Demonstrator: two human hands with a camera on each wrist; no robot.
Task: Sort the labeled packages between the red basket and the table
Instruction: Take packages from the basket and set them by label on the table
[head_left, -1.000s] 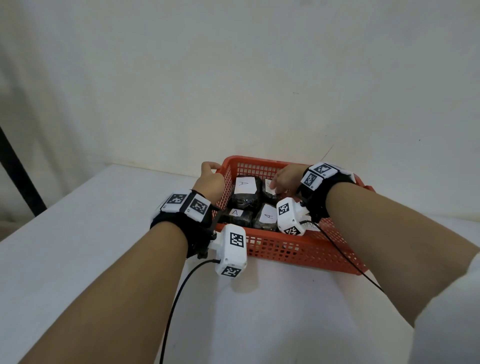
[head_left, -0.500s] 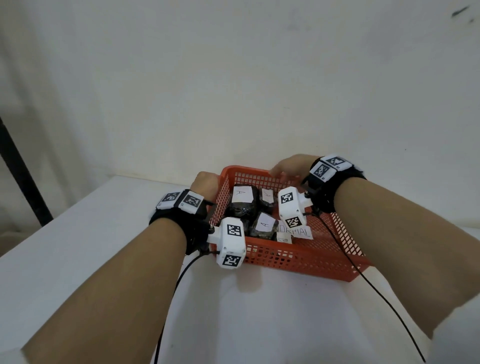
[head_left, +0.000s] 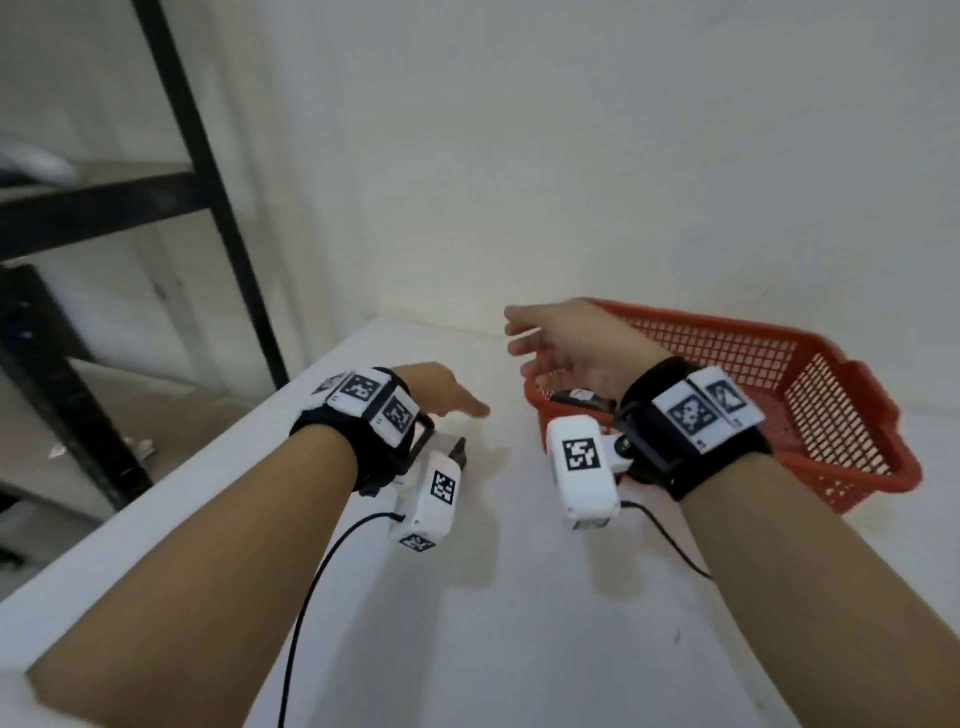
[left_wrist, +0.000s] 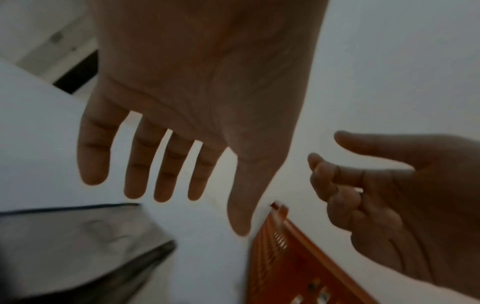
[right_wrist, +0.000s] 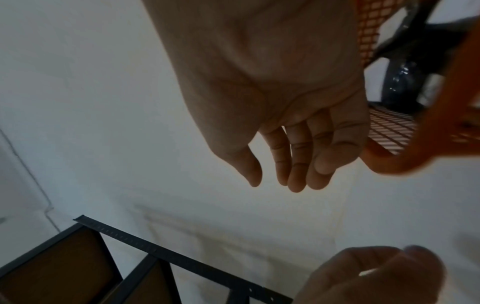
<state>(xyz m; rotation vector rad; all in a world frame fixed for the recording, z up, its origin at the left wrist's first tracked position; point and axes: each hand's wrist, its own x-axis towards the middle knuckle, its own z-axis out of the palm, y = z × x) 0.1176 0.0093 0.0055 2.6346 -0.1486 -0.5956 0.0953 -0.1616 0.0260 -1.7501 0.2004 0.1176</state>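
The red basket (head_left: 737, 364) stands on the white table (head_left: 467, 649) at the right, with a dark labeled package (head_left: 582, 397) showing inside by its near left corner. More black packages (right_wrist: 415, 67) show in the basket (right_wrist: 405, 160) in the right wrist view. My left hand (head_left: 452, 402) hovers over the table left of the basket, fingers (left_wrist: 135, 164) straight and spread, holding nothing. Below it a dark grey package (left_wrist: 64, 246) lies on the table. My right hand (head_left: 550, 338) is above the basket's left rim, fingers (right_wrist: 298, 160) relaxed and empty.
A black metal shelf frame (head_left: 197, 156) stands to the left, beyond the table's left edge (head_left: 156, 493). The white wall runs close behind the basket. Wrist camera cables trail over the table near my forearms.
Both hands have come away from the basket and moved left; the left hand let go of its rim and opened. The view has swung left, and a package now lies on the table.
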